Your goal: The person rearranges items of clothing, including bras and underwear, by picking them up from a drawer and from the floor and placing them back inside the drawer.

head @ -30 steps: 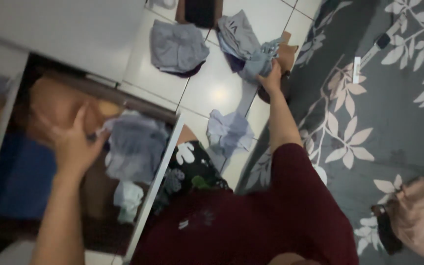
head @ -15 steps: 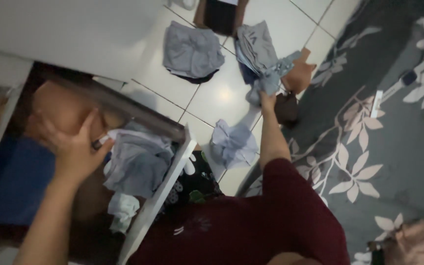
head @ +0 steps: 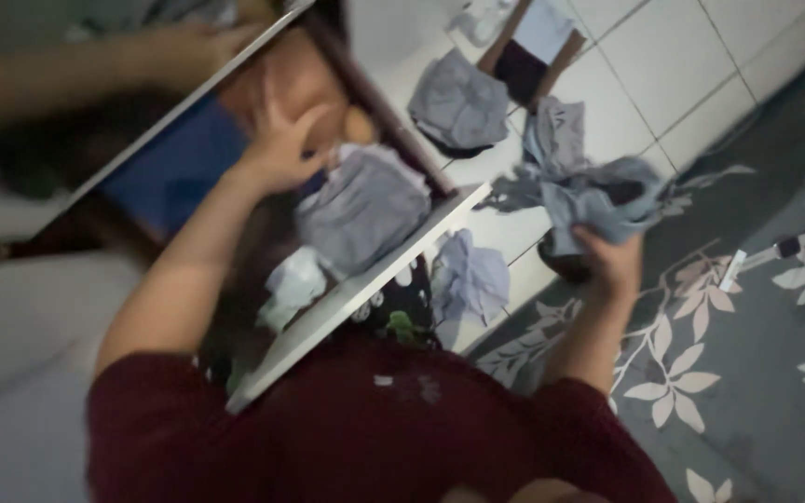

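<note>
Underfoot: white tile floor (head: 663, 65) beside grey leaf-patterned rug (head: 757, 373).

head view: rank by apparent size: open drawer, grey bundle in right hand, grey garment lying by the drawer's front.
1. Open drawer
2. Grey bundle in right hand
3. Grey garment, though blur and nearness make 2 versus 3 unsure.

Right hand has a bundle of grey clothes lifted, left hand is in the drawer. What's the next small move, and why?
Probably carry the crumpled grey cloth bundle in the right hand toward the open white drawer, because the left hand presses brown fabric back there.
</note>
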